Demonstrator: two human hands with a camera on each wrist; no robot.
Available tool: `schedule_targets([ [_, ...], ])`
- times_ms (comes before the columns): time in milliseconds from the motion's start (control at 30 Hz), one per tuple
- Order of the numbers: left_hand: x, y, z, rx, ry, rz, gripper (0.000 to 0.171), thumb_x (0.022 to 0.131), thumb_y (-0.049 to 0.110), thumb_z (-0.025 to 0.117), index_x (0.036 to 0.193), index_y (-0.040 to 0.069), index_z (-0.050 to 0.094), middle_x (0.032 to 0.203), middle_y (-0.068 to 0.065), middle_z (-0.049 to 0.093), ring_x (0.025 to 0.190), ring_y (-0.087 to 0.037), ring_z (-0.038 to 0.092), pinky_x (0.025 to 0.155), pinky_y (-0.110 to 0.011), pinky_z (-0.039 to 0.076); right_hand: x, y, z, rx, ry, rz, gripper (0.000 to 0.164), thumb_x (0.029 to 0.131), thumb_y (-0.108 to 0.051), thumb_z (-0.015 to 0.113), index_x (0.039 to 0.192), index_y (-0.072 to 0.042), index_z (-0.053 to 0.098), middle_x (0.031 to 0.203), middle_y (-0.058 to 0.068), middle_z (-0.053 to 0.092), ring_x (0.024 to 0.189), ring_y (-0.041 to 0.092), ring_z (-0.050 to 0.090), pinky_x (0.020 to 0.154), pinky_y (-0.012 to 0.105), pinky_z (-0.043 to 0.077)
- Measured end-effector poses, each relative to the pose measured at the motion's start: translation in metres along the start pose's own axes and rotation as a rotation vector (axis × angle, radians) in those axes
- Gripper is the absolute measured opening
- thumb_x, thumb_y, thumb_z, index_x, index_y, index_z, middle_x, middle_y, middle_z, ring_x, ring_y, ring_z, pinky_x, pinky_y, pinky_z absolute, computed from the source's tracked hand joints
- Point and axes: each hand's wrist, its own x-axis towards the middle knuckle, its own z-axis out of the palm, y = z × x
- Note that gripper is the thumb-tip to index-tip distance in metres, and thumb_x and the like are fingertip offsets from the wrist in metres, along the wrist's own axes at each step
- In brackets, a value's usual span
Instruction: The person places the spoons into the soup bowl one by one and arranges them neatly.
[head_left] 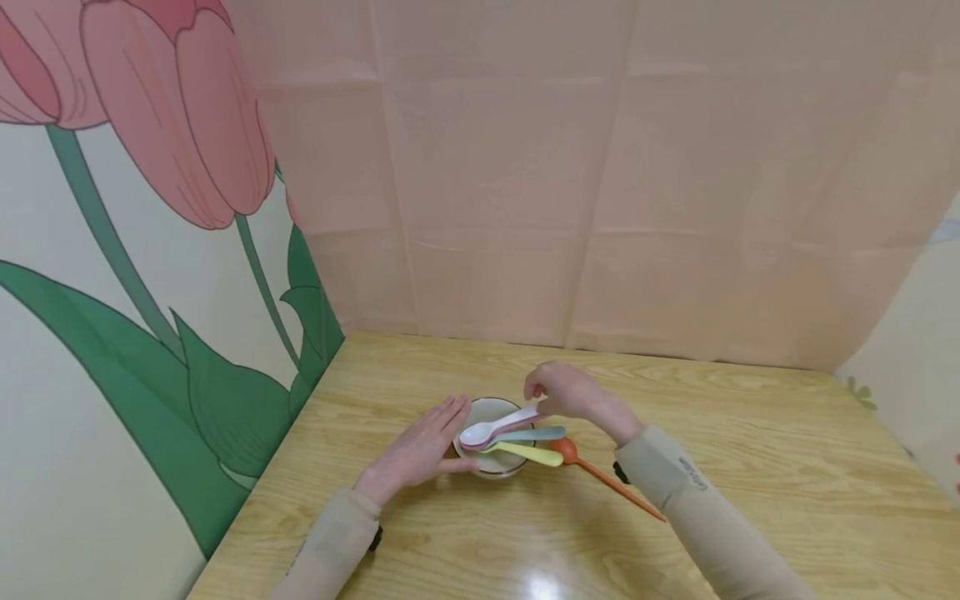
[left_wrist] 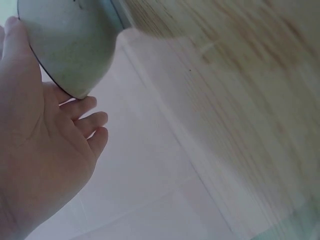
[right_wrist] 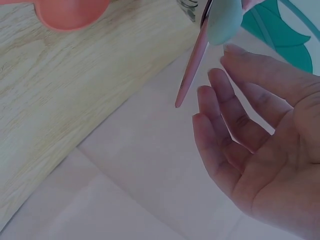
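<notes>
A white bowl (head_left: pixel 491 473) with a dark rim stands on the table, several small spoons lying across it. My left hand (head_left: pixel 423 442) holds the bowl's left side, fingers along the far rim and thumb at the near rim. A white spoon (head_left: pixel 477 433) lies on top, overlapping a pink spoon (right_wrist: pixel 191 75). Beside them are a blue spoon (head_left: pixel 536 434) and a yellow spoon (head_left: pixel 536 454), their handles sticking out to the right. Above the handle ends hovers my right hand (head_left: pixel 566 390). Its fingers are loosely bent, with a gap between fingertips and handles in the right wrist view.
An orange long-handled spoon (head_left: pixel 611 482) lies on the wooden table (head_left: pixel 750 467), right of the bowl and near my right forearm. A pink sheet (head_left: pixel 487 183) hangs behind the table's back edge. On the left is a wall with painted tulips (head_left: pixel 187 125).
</notes>
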Motion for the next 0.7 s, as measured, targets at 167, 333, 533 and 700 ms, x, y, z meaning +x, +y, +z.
schedule_targets([
  [167,0.0,0.0,0.001,-0.002,0.001,-0.003,0.097,0.092,0.07,0.045,0.159,0.005,0.016,0.167,-0.013,0.019,0.154,-0.032,0.021,0.127,-0.044,0.024,-0.006,0.004,-0.001,0.007,0.018,-0.005,0.017,0.08,-0.004,0.08,0.095,-0.007,0.073,0.094,0.005,0.071,0.086,0.017,0.061,0.075,0.032,0.056],
  [333,0.0,0.001,0.0,-0.006,-0.008,-0.007,0.097,0.092,0.07,0.045,0.159,0.006,0.016,0.167,-0.013,0.018,0.155,-0.031,0.02,0.127,-0.045,0.023,-0.013,0.008,-0.002,0.016,0.043,-0.017,0.017,0.079,-0.006,0.081,0.094,-0.007,0.073,0.094,0.005,0.072,0.085,0.016,0.062,0.074,0.031,0.056],
  [533,-0.001,0.001,0.0,-0.016,-0.01,-0.013,0.097,0.092,0.07,0.045,0.159,0.006,0.017,0.167,-0.012,0.018,0.155,-0.03,0.019,0.127,-0.044,0.024,-0.02,0.01,-0.003,0.009,0.075,-0.038,0.015,0.079,-0.008,0.082,0.091,-0.007,0.073,0.092,0.005,0.073,0.084,0.019,0.065,0.071,0.03,0.056],
  [700,0.0,0.002,-0.001,-0.023,0.005,-0.004,0.097,0.092,0.069,0.046,0.158,0.004,0.018,0.167,-0.012,0.018,0.154,-0.032,0.021,0.127,-0.045,0.024,-0.026,0.012,-0.006,0.014,0.083,-0.029,0.014,0.08,-0.005,0.08,0.092,-0.006,0.072,0.094,0.008,0.073,0.086,0.025,0.067,0.072,0.033,0.057],
])
